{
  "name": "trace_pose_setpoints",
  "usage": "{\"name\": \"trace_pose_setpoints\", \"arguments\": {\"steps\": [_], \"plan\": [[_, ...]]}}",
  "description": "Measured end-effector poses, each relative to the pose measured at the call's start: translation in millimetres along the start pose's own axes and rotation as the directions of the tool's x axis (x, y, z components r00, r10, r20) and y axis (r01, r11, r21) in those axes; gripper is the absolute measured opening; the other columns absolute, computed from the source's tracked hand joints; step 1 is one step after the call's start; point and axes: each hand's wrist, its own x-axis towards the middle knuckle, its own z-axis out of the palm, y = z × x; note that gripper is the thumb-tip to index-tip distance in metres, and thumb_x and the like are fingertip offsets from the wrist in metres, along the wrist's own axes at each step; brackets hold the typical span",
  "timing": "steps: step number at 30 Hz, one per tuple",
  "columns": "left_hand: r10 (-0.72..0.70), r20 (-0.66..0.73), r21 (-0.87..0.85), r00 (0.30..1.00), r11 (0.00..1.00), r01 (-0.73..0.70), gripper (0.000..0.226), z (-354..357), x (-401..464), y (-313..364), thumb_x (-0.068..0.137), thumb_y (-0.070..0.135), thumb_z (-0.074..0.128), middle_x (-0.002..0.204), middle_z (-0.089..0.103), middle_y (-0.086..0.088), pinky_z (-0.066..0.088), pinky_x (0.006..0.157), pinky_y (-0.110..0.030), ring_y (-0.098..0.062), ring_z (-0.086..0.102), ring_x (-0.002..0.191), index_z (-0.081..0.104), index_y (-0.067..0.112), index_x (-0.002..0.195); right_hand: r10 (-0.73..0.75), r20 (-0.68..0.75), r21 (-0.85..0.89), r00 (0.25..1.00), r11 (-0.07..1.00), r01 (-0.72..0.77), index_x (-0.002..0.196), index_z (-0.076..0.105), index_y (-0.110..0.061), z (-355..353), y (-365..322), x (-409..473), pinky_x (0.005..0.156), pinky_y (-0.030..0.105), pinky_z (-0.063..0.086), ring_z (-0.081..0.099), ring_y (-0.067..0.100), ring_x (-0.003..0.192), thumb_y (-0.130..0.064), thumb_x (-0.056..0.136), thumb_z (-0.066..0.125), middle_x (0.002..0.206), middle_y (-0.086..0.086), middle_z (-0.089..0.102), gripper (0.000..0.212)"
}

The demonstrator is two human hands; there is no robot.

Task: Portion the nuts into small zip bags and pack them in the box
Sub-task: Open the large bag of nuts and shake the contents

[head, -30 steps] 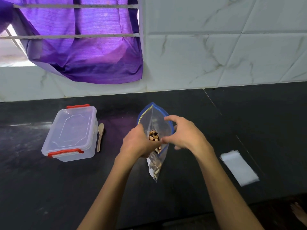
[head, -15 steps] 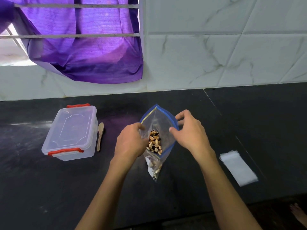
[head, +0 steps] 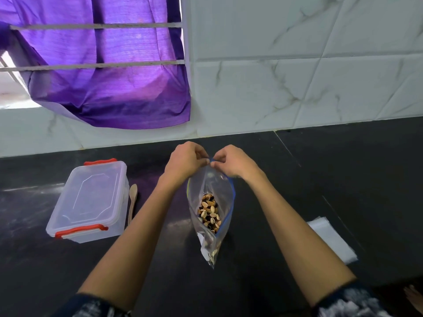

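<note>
Black stone counter (head: 343, 170), one seam running near-to-far right of centre. On it, left: clear plastic box (head: 89, 200), lid on, red latches at near and far ends. Wooden spoon (head: 132, 202) just beside the box's right side. Near right: flat stack of small white bags (head: 332, 241), well apart from box.
</note>
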Motion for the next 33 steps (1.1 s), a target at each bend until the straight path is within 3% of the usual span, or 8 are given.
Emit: {"name": "trace_pose_setpoints", "arguments": {"steps": [5,8,12,16,22,27,30,33], "plan": [[-0.007,0.200,0.028,0.980,1.000,0.001,0.017,-7.1,16.0,-10.3,0.094,0.019,0.058,0.086,0.069,-0.007,0.047,0.067,-0.026,-0.015,0.059,0.070,0.073,0.012,0.098,-0.092,0.244,0.255,0.965,0.967,0.028,0.074,0.063,-0.013,-5.2,16.2,15.2,0.059,0.023,0.046,0.055,0.008,0.055,-0.016,0.099,0.046,0.067,0.003,0.061,0.030],[-0.119,0.369,-0.191,0.922,0.961,0.201,0.030,-7.4,16.9,-12.6,0.101,0.024,0.046,0.073,0.060,-0.006,0.042,0.057,-0.024,-0.014,0.051,0.059,0.067,0.006,0.088,-0.046,0.352,0.462,0.935,0.877,-0.131,0.077,0.060,-0.009,-3.0,23.0,20.8,0.052,0.016,0.047,0.054,0.002,0.053,-0.016,0.101,0.041,0.067,0.000,0.056,0.032],[-0.235,0.628,-0.537,0.741,0.558,0.632,0.036,1.0,17.9,-19.6,0.099,0.034,0.046,0.057,0.061,0.000,0.046,0.063,-0.026,-0.011,0.054,0.057,0.060,0.009,0.076,-0.025,0.492,0.682,0.870,0.633,-0.367,0.089,0.062,-0.009,-0.4,37.0,29.6,0.057,0.018,0.052,0.058,0.003,0.058,-0.016,0.101,0.041,0.068,-0.004,0.061,0.026],[-0.205,0.720,-0.566,0.663,0.380,0.732,0.045,3.2,15.8,-29.2,0.095,0.047,0.047,0.064,0.066,-0.003,0.049,0.064,-0.029,-0.017,0.062,0.059,0.062,0.011,0.072,0.002,0.520,0.727,0.854,0.525,-0.443,0.111,0.062,-0.009,2.2,48.2,27.1,0.063,0.022,0.055,0.065,0.005,0.070,-0.014,0.098,0.046,0.079,-0.004,0.070,0.021],[-0.378,0.319,-0.383,0.869,0.787,0.483,0.039,-3.9,1.7,-42.6,0.092,0.045,0.055,0.087,0.055,-0.005,0.041,0.071,-0.031,-0.019,0.049,0.082,0.064,0.009,0.105,0.149,0.342,0.552,0.928,0.767,-0.327,0.115,0.064,-0.016,-5.8,54.8,9.3,0.082,0.034,0.055,0.063,0.016,0.098,-0.018,0.094,0.056,0.109,0.004,0.068,0.022],[-0.357,0.345,-0.298,0.868,0.835,0.462,0.019,-16.1,-9.0,-38.1,0.089,0.028,0.066,0.073,0.064,-0.006,0.050,0.056,-0.022,-0.013,0.058,0.063,0.069,0.010,0.087,0.271,0.191,0.149,0.944,0.942,-0.301,0.097,0.067,-0.016,-19.0,47.7,-4.0,0.079,0.029,0.055,0.064,0.017,0.084,-0.024,0.093,0.059,0.090,0.000,0.064,0.012],[-0.335,0.326,-0.303,0.884,0.849,0.433,0.016,-16.7,-12.0,-35.2,0.092,0.018,0.062,0.070,0.065,-0.005,0.051,0.052,-0.019,-0.012,0.060,0.062,0.069,0.009,0.082,0.281,0.249,0.194,0.927,0.923,-0.332,0.088,0.068,-0.012,-20.2,47.9,-4.1,0.072,0.027,0.056,0.065,0.015,0.073,-0.011,0.093,0.059,0.081,0.003,0.067,0.011],[-0.300,0.389,-0.569,0.871,0.666,0.483,0.021,-15.3,-13.8,-37.3,0.095,0.010,0.054,0.072,0.066,-0.008,0.055,0.052,-0.022,-0.013,0.064,0.060,0.067,0.005,0.080,0.196,0.304,0.406,0.932,0.859,-0.313,0.093,0.069,-0.004,-16.5,56.8,-1.7,0.079,0.032,0.057,0.068,0.020,0.081,-0.004,0.093,0.054,0.085,0.009,0.069,0.015]]}}
